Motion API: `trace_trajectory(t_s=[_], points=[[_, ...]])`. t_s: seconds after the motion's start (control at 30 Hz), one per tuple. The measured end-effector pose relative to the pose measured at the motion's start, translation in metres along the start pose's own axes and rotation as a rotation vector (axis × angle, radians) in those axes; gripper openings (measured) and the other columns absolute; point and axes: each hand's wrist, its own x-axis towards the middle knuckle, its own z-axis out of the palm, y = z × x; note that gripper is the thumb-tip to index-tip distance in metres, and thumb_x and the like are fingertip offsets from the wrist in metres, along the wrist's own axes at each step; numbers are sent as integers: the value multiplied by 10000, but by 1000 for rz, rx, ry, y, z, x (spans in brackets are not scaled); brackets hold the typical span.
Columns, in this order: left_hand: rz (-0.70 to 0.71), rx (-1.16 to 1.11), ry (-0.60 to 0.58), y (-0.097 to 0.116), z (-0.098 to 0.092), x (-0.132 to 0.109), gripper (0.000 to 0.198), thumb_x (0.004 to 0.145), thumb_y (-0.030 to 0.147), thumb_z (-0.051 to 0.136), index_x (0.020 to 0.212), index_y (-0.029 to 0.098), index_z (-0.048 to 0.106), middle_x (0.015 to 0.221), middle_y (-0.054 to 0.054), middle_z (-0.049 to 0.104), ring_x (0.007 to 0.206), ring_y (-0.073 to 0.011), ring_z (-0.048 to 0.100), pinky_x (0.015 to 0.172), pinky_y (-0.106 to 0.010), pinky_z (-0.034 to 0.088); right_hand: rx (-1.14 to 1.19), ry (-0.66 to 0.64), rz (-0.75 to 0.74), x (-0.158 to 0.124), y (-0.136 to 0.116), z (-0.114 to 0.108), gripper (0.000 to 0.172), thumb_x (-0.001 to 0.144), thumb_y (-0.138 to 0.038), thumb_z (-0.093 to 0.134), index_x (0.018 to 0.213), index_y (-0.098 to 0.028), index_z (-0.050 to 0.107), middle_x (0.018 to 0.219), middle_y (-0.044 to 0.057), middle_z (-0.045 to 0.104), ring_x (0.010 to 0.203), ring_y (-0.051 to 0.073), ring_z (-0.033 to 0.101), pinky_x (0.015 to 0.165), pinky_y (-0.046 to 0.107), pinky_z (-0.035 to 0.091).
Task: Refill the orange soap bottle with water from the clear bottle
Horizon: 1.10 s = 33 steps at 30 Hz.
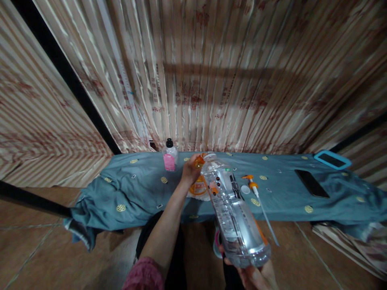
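Observation:
My left hand (190, 169) is closed around the neck of an amber-orange bottle (198, 187), which stands on the cloth-covered surface with something white under its base. My right hand (252, 277) supports the bottom of a large clear plastic bottle (234, 211) with a silver and orange label. That bottle is tilted, its mouth at the orange bottle's neck beside my left fingers. I cannot tell whether liquid is flowing. To the right lie an orange-and-white pump head (253, 186) with a long tube and a round white cap (245, 189).
A small bottle with a black cap and pink label (169, 159) stands at the left. On the right lie a black phone (311, 183) and a blue-framed device (332, 160). A blue-green patterned cloth (290, 205) covers the surface; striped curtains (193, 80) hang behind.

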Motion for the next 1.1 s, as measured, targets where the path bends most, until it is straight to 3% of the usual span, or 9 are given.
trace_trajectory(t_s=[0.23, 0.43, 0.57, 0.67, 0.8, 0.97, 1.1], points=[[5, -19, -3, 1, 0, 0, 245, 712, 247, 676, 955, 220, 654, 979, -14, 737, 910, -205, 676, 832, -306, 501, 28, 52, 38, -1, 0, 4, 540, 411, -552, 863, 907, -393, 720, 819, -20, 800, 694, 219, 745, 628, 233, 574], [5, -61, -14, -1, 1, 0, 261, 716, 284, 679, 966, 213, 650, 958, -30, 737, 881, -212, 676, 809, -310, 506, -5, 21, 3, -4, -3, 7, 514, 496, -568, 833, 968, -414, 702, 812, -19, 799, 656, 217, 735, 588, 248, 567], [23, -46, -9, -2, 0, 0, 258, 713, 266, 680, 962, 210, 651, 976, -35, 734, 902, -215, 675, 824, -315, 502, -4, 45, 4, -5, -6, 11, 537, 472, -575, 837, 970, -435, 694, 822, -31, 800, 643, 204, 731, 573, 229, 563], [32, -26, -5, -1, 0, 0, 245, 717, 260, 678, 956, 210, 657, 976, -35, 734, 904, -212, 676, 826, -313, 501, -8, 41, 20, -4, -5, 9, 546, 433, -577, 845, 934, -404, 712, 823, -18, 801, 586, 188, 714, 566, 223, 562], [22, -16, -1, 1, 0, -1, 237, 719, 246, 677, 952, 207, 664, 966, -37, 735, 898, -214, 677, 821, -311, 500, 21, 43, 21, -4, -4, 7, 551, 455, -543, 865, 960, -376, 719, 802, 9, 800, 710, 214, 748, 620, 219, 572], [4, -16, -2, 0, 1, -1, 248, 737, 260, 667, 978, 207, 661, 987, -40, 735, 918, -219, 679, 830, -316, 503, 50, 31, 55, -6, -8, 9, 542, 449, -516, 879, 947, -362, 729, 775, 46, 797, 700, 210, 747, 643, 210, 568], [-4, -27, -15, -1, 1, -1, 261, 735, 273, 667, 986, 207, 649, 974, -30, 735, 901, -209, 678, 815, -306, 508, -13, 26, -3, -6, -11, 12, 573, 465, -528, 869, 992, -371, 710, 758, 31, 793, 673, 212, 742, 600, 216, 577]])
